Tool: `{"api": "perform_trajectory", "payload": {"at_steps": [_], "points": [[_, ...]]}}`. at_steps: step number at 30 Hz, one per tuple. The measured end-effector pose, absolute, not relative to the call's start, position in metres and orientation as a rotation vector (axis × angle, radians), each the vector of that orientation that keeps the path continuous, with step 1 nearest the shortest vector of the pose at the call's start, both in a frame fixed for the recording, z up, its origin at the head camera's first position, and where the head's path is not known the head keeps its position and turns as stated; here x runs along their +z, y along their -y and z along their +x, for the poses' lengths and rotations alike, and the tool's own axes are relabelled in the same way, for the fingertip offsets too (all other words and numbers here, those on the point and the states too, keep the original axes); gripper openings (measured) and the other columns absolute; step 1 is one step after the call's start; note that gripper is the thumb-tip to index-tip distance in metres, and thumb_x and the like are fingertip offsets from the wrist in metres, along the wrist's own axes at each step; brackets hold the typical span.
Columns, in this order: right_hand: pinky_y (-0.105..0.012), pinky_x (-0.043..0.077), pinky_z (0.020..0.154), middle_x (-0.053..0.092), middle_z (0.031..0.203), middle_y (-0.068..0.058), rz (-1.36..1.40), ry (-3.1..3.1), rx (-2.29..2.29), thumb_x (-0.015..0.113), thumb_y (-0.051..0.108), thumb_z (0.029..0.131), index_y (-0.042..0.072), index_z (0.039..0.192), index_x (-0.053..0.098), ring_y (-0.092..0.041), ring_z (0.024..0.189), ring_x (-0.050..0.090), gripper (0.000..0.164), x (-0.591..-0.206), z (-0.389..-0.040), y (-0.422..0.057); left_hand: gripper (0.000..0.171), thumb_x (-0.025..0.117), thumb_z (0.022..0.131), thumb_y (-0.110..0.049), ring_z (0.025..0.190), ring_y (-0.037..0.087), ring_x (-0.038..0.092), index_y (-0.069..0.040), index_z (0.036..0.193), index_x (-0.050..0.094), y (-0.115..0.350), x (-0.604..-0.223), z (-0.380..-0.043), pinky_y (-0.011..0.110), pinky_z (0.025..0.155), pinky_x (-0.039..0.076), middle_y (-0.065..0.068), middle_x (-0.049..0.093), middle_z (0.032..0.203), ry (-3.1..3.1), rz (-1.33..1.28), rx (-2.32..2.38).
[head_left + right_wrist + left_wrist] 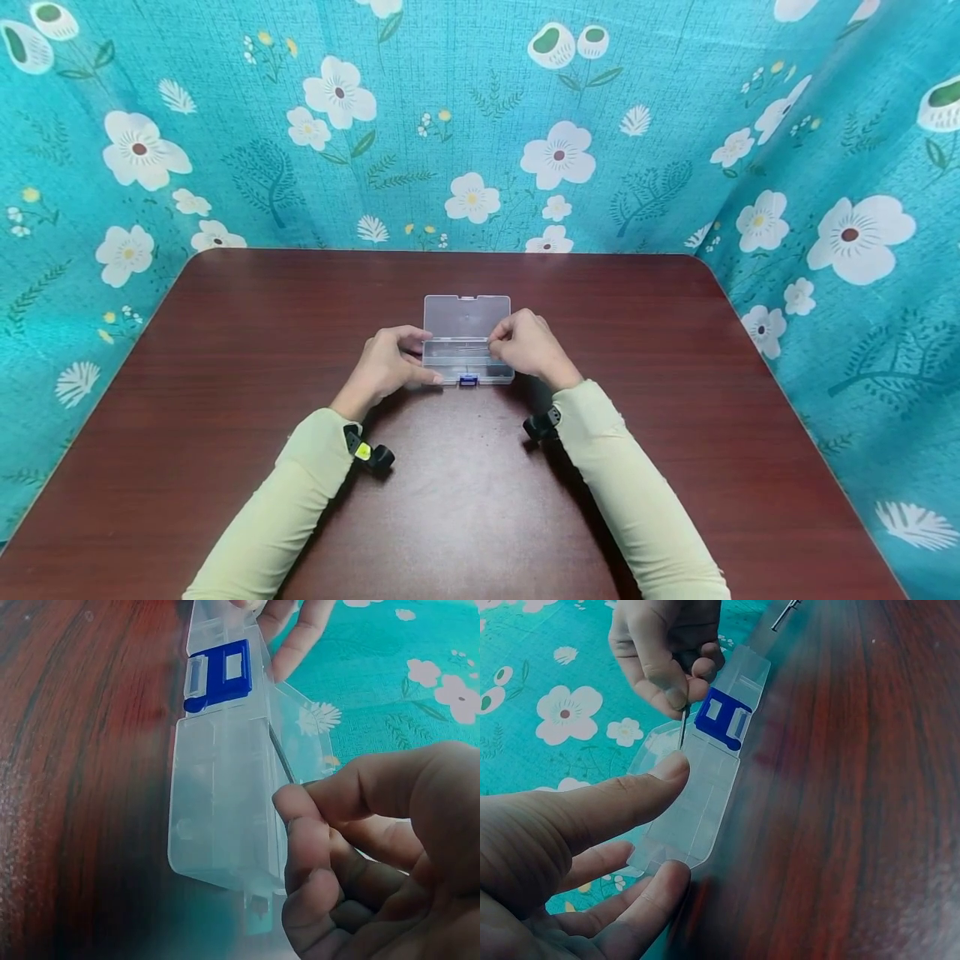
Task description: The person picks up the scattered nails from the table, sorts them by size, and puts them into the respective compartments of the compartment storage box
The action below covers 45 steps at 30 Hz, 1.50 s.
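A clear plastic box (450, 372) with a blue latch (468, 380) lies on the table, its transparent lid (467, 315) raised at the back. My left hand (386, 362) holds the box's left end, thumb at the front corner and fingers toward the back. Over the right half, my right hand (532, 343) pinches a thin metal rod (281, 754) between thumb and forefinger. The rod slants across the box's opening, with one end hidden in the fingertips. A lengthwise divider shows inside the box.
The dark reddish-brown wooden table (465, 517) extends around the box. Behind it and along the sides hangs a turquoise floral curtain (420, 208). A small black camera (371, 454) is strapped at the left wrist, another camera (540, 423) at the right.
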State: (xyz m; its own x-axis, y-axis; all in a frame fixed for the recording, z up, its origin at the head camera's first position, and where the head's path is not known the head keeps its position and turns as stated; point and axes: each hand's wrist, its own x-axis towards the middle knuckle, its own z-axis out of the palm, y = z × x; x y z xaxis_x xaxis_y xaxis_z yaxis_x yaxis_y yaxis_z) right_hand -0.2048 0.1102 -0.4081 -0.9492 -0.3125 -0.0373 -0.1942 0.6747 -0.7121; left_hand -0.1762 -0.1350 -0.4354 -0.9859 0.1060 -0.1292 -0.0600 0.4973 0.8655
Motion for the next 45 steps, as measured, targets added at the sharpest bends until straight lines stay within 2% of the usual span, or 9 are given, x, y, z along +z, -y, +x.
{"api": "perform_trajectory", "payload": {"at_steps": [11, 22, 31, 39, 45], "points": [[-0.03, 0.046, 0.058, 0.068, 0.068, 0.004, -0.463, -2.793, -1.077, 0.065, 0.0, 0.084, 0.006, 0.08, 0.08, -0.015, 0.059, 0.053, 0.017, -0.41, -0.205, -0.108, 0.07, 0.099, 0.06, -0.011, 0.084, 0.021, 0.069, -0.011, 0.123, 0.07, 0.129, -0.435, -0.175, 0.032, 0.065, 0.057, 0.012, 0.066, 0.11, -2.558, 0.043, 1.504], [-0.035, 0.052, 0.066, 0.073, 0.082, 0.003, -0.38, -2.76, -1.152, 0.071, 0.005, 0.087, 0.007, 0.089, 0.081, -0.019, 0.078, 0.062, 0.011, -0.403, -0.199, -0.118, 0.071, 0.099, 0.061, -0.014, 0.09, 0.022, 0.068, -0.013, 0.126, 0.069, 0.13, -0.435, -0.175, 0.034, 0.067, 0.057, 0.011, 0.064, 0.114, -2.543, 0.037, 1.483], [-0.033, 0.052, 0.064, 0.073, 0.089, -0.002, -0.343, -2.661, -1.24, 0.07, 0.004, 0.089, 0.002, 0.094, 0.08, -0.019, 0.073, 0.063, 0.011, -0.394, -0.191, -0.135, 0.072, 0.1, 0.06, -0.015, 0.086, 0.023, 0.068, -0.012, 0.125, 0.069, 0.132, -0.436, -0.176, 0.033, 0.065, 0.057, 0.012, 0.064, 0.114, -2.525, 0.036, 1.509], [-0.032, 0.045, 0.06, 0.073, 0.085, -0.003, -0.315, -2.666, -1.195, 0.07, 0.005, 0.088, 0.004, 0.09, 0.08, -0.019, 0.07, 0.059, 0.01, -0.392, -0.181, -0.154, 0.072, 0.1, 0.06, -0.018, 0.089, 0.024, 0.067, -0.013, 0.125, 0.069, 0.135, -0.436, -0.174, 0.034, 0.066, 0.057, 0.012, 0.063, 0.115, -2.511, 0.023, 1.515], [-0.032, 0.047, 0.062, 0.072, 0.082, -0.001, -0.314, -2.677, -1.171, 0.07, 0.006, 0.089, 0.004, 0.09, 0.08, -0.018, 0.072, 0.059, 0.009, -0.395, -0.174, -0.173, 0.072, 0.1, 0.06, -0.017, 0.089, 0.024, 0.067, -0.014, 0.125, 0.069, 0.134, -0.436, -0.175, 0.034, 0.065, 0.057, 0.012, 0.064, 0.116, -2.525, 0.018, 1.499]]}}
